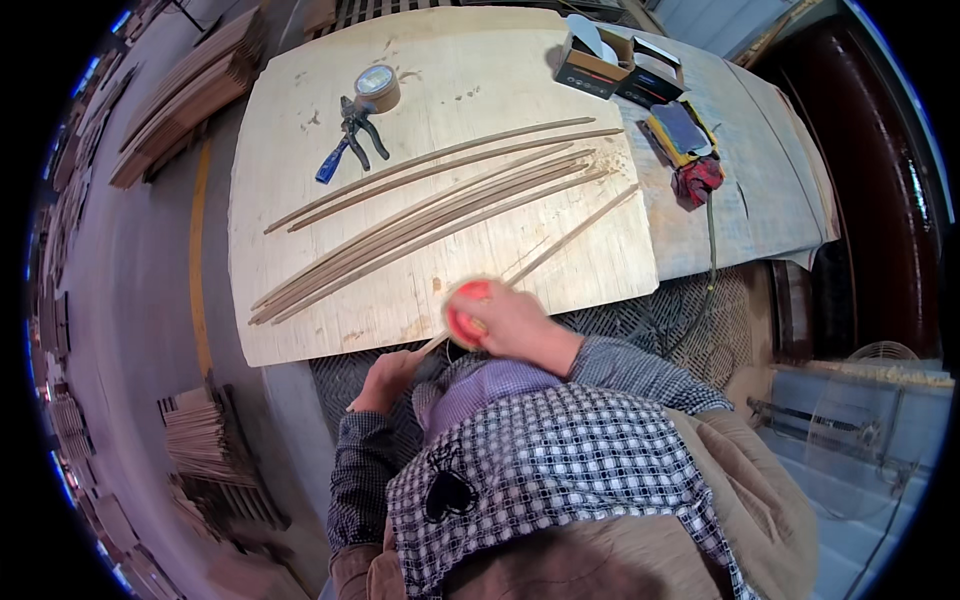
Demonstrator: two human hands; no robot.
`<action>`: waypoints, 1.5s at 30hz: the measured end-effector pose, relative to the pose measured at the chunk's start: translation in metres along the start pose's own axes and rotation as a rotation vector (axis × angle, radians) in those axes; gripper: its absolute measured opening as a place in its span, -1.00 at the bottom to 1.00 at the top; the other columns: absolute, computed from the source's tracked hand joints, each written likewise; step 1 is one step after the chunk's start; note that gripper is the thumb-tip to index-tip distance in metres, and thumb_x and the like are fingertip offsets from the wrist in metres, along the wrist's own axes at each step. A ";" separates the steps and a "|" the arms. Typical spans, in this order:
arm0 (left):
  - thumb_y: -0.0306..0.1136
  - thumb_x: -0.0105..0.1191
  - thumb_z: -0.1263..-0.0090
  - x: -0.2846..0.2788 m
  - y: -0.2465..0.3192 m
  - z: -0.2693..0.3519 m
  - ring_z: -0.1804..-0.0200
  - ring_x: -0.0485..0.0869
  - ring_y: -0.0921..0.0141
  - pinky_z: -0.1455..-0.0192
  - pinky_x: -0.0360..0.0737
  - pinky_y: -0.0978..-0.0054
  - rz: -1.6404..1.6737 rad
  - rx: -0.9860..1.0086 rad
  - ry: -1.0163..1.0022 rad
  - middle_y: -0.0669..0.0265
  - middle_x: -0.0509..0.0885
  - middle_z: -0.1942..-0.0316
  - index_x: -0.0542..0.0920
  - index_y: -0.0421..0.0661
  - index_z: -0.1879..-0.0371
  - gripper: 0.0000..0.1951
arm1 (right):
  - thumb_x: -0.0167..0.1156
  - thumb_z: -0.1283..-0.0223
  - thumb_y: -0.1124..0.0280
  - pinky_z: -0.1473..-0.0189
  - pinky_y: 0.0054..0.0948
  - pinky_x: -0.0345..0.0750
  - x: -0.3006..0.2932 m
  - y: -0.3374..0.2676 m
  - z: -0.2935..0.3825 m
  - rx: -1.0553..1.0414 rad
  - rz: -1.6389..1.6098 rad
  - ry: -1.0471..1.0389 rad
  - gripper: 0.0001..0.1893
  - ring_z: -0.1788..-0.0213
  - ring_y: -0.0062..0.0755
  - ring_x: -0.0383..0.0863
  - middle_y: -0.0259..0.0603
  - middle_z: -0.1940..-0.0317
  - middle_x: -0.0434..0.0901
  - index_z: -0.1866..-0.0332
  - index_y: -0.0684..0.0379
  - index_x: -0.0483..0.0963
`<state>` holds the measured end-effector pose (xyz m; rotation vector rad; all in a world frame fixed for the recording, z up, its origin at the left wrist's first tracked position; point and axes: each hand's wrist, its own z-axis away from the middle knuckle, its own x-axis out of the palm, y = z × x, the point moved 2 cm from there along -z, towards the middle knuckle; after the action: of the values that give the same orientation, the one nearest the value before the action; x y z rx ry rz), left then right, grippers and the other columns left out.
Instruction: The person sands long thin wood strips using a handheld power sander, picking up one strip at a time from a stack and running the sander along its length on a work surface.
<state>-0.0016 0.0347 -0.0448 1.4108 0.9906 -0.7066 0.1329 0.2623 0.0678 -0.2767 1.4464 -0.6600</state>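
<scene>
My left hand (388, 377) grips the near end of a thin wooden strip (577, 233) that slants across the board's right front edge. My right hand (510, 322) holds a round red disc-shaped tool (470, 313), somewhat blurred, on that strip. Just what kind of tool it is I cannot tell. Several more wooden strips (427, 217) lie in a bundle beyond my hands, with two others (450, 159) farther back. All rest on a pale plywood sheet (300, 262).
Pliers (363, 129), a blue-handled tool (331, 161) and a roll of tape (377, 88) lie at the back left. At the right are two open boxes (592, 71) holding discs, a yellow-and-blue power sander (681, 133) and a red cloth (699, 180); a hose (711, 255) hangs over the edge.
</scene>
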 end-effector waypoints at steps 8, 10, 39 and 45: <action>-0.28 -0.03 -0.39 0.013 -0.001 0.016 0.50 0.58 0.16 0.47 0.53 0.14 -0.125 -0.172 -0.029 0.29 0.51 0.51 0.55 0.09 0.22 -0.90 | 0.24 0.01 0.25 0.07 -0.14 0.59 -0.037 0.031 0.012 0.238 0.023 0.077 -0.45 0.07 0.11 0.60 0.08 0.04 0.48 -0.20 -0.29 0.40; -0.22 -0.03 -0.40 -0.002 0.012 -0.001 0.45 0.59 0.13 0.44 0.53 0.11 -0.149 -0.341 -0.247 0.26 0.53 0.48 0.54 0.06 0.25 -0.88 | 0.27 0.13 0.29 0.06 -0.12 0.59 -0.052 0.072 0.013 0.276 0.032 0.300 -0.36 0.11 0.12 0.61 0.07 0.08 0.48 -0.22 -0.28 0.38; -0.08 -0.08 -0.45 -0.054 0.000 0.024 0.39 0.55 -0.14 0.35 0.41 -0.08 0.057 -0.627 -0.251 -0.11 0.56 0.53 0.49 -0.17 0.48 -0.61 | 0.23 0.12 0.28 -0.02 -0.10 0.53 -0.145 0.209 0.039 0.676 0.107 0.364 -0.35 0.05 0.16 0.58 0.12 0.09 0.50 -0.25 -0.21 0.38; 0.01 -0.14 -0.46 -0.034 -0.008 0.018 0.30 0.56 -0.16 0.26 0.42 -0.11 0.195 -0.665 -0.290 -0.13 0.59 0.46 0.52 -0.17 0.45 -0.55 | 0.25 0.13 0.29 0.05 -0.10 0.56 -0.110 0.147 0.029 0.597 0.040 0.335 -0.33 0.13 0.22 0.59 0.21 0.08 0.45 -0.25 -0.26 0.36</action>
<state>-0.0212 0.0110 -0.0201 0.7803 0.7461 -0.3674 0.1991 0.4360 0.0809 0.3424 1.4891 -1.1056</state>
